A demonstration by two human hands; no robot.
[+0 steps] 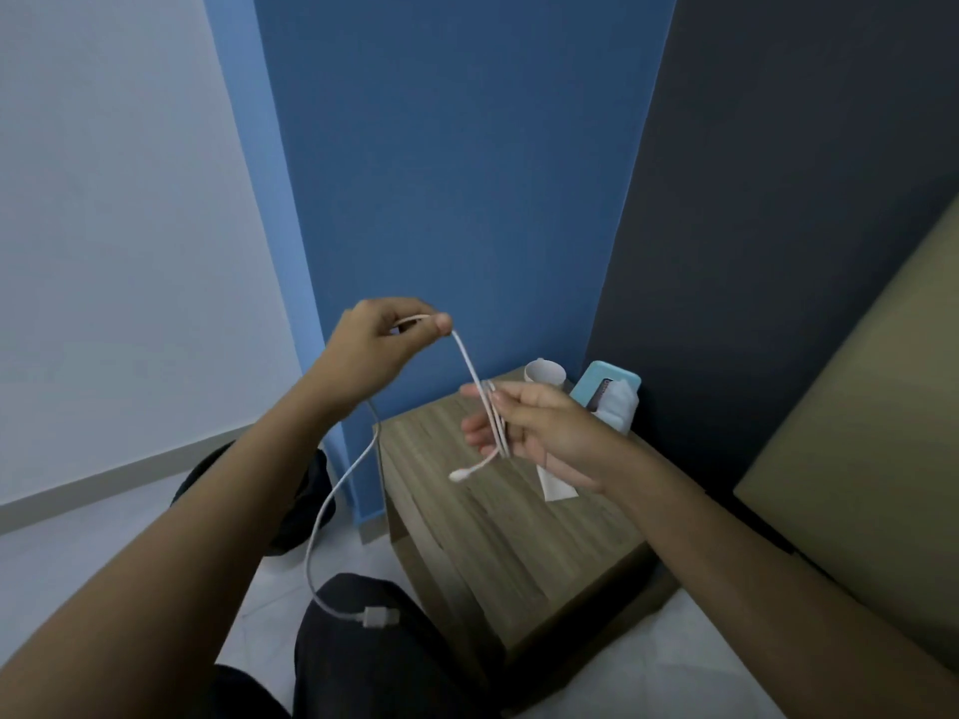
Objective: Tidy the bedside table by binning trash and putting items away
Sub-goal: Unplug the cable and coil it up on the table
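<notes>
A white charging cable (pixel 340 490) runs between both hands above the wooden bedside table (pixel 498 531). My left hand (pixel 373 345) is raised and pinches the cable at thumb and forefinger. My right hand (pixel 534 433) holds several folded loops of it over the table, with a small plug end sticking out at the lower left. The long free end hangs down past the table's left side to a USB plug (pixel 379 616) near my knee.
At the table's back right stand a white cup (pixel 545 376), a light blue case (pixel 610 381) with a white crumpled thing (pixel 617 409) against it, and a white paper strip (pixel 558 485) under my right hand. A bed edge (pixel 856 459) is at the right. A dark bag (pixel 306 511) lies on the floor.
</notes>
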